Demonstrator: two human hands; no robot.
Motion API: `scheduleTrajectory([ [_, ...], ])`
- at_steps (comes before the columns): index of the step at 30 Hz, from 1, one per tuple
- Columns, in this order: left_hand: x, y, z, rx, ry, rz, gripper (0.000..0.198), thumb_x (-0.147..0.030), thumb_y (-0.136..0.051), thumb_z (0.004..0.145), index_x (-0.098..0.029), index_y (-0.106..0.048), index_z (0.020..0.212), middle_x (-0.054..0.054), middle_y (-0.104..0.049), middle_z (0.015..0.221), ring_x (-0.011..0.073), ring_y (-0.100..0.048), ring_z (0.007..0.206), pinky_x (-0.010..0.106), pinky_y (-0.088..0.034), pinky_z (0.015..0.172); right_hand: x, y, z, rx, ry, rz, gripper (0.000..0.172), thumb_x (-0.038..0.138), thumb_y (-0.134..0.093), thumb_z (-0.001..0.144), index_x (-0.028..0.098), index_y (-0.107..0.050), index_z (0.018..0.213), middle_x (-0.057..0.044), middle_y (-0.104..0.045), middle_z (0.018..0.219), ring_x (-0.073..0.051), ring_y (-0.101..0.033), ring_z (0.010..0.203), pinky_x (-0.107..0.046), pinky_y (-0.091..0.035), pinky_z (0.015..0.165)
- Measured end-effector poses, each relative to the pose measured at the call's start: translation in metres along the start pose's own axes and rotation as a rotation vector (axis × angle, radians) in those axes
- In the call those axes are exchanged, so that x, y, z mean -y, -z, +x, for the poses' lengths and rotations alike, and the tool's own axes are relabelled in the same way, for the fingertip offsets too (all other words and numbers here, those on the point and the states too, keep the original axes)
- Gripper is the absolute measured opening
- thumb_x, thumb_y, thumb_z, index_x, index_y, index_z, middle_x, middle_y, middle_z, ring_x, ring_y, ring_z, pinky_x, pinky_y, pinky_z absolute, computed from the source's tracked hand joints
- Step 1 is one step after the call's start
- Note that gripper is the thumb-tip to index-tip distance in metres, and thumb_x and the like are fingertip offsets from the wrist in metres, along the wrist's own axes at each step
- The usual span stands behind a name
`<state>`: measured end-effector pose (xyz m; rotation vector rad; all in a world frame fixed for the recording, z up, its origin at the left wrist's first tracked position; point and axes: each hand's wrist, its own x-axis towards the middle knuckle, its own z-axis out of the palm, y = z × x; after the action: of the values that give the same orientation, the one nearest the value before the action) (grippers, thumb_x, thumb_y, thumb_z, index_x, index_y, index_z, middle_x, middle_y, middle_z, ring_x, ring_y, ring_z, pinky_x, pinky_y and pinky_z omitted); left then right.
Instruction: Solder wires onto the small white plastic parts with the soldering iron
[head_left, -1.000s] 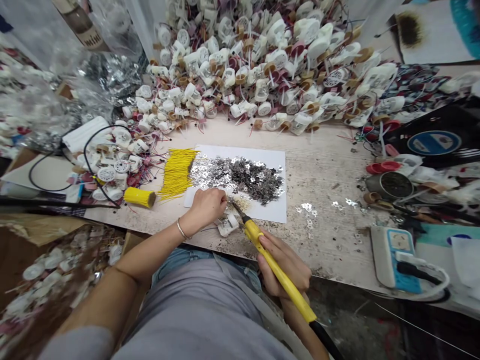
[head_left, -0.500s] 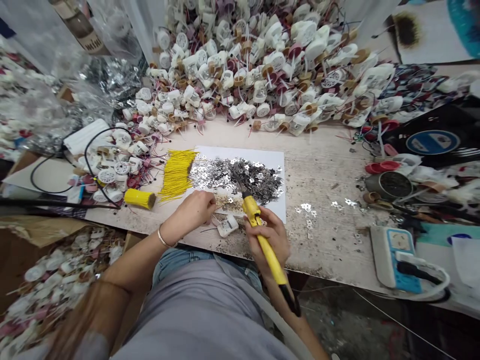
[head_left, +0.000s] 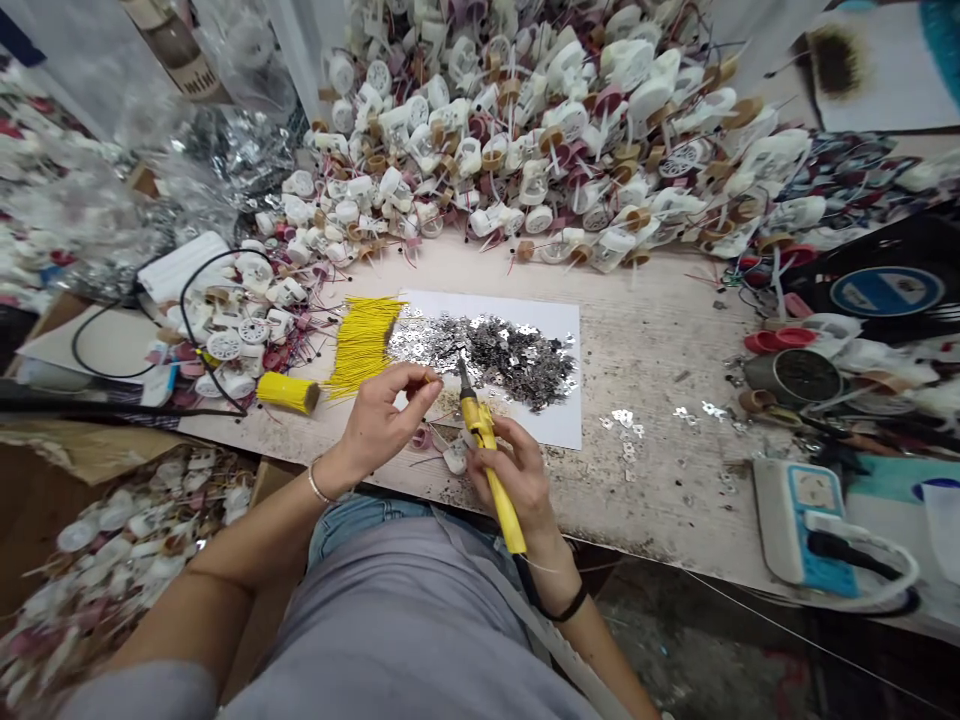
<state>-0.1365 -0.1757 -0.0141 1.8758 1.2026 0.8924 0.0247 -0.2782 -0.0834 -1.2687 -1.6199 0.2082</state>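
My right hand (head_left: pixel 514 475) is wrapped round a yellow soldering iron (head_left: pixel 502 500), whose dark tip points up at the near edge of a pile of small silver metal plates (head_left: pixel 517 360). The pile lies on a white sheet (head_left: pixel 568 430). Left of the iron's tip, my left hand (head_left: pixel 390 410) is raised with thumb and forefinger pinched together; what they hold is too small to name. Below the fingers, a white plastic part (head_left: pixel 455 457) with thin wires lies at the table's front edge, partly behind my right hand. A spread of yellow wires (head_left: pixel 364 345) lies beside the plates.
A bundle of yellow wires (head_left: pixel 287 392) lies on the left. White plastic parts (head_left: pixel 525 150) are heaped along the back. On the right stand a power strip (head_left: pixel 802 525), a round metal tin (head_left: pixel 804 375) and a black object with a blue label (head_left: pixel 887 288). Loose plates (head_left: pixel 626 425) are scattered nearby.
My left hand has lifted and its fingers now point toward the iron's tip. My right hand and the iron have moved left, covering part of the white plastic part.
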Motion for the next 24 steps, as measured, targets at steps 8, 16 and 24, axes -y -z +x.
scheduleTrajectory([
  [8,0.018,0.027,-0.039,0.366,-0.495,0.304,0.021,-0.017,-0.052,0.091,-0.019,-0.066,0.107,0.004,-0.069,0.075,0.0113,-0.063,0.068,0.022,-0.052,0.067,-0.001,-0.016,0.015,-0.302,-0.390,0.083,0.020,0.016,-0.072,0.073,0.020,-0.053,0.074,-0.006,-0.053,0.115,-0.019,-0.063,0.099,-0.035,-0.060,0.077],
  [16,0.027,0.002,-0.044,0.126,-0.223,0.111,0.016,-0.024,-0.055,0.090,-0.016,-0.069,0.090,0.008,-0.070,0.082,0.0136,-0.066,0.078,0.025,-0.055,0.075,-0.002,-0.028,0.019,-0.362,-0.443,0.103,0.022,0.019,-0.074,0.071,0.020,-0.052,0.073,-0.006,-0.054,0.111,-0.019,-0.061,0.102,-0.035,-0.057,0.080],
  [24,0.028,0.000,-0.046,0.230,-0.465,0.098,0.014,-0.020,-0.054,0.090,-0.015,-0.068,0.092,0.007,-0.069,0.083,0.0115,-0.065,0.077,0.022,-0.055,0.072,0.002,-0.034,0.023,-0.372,-0.535,0.152,0.023,0.023,-0.074,0.070,0.020,-0.052,0.072,-0.006,-0.054,0.108,-0.019,-0.057,0.109,-0.031,-0.055,0.078],
])
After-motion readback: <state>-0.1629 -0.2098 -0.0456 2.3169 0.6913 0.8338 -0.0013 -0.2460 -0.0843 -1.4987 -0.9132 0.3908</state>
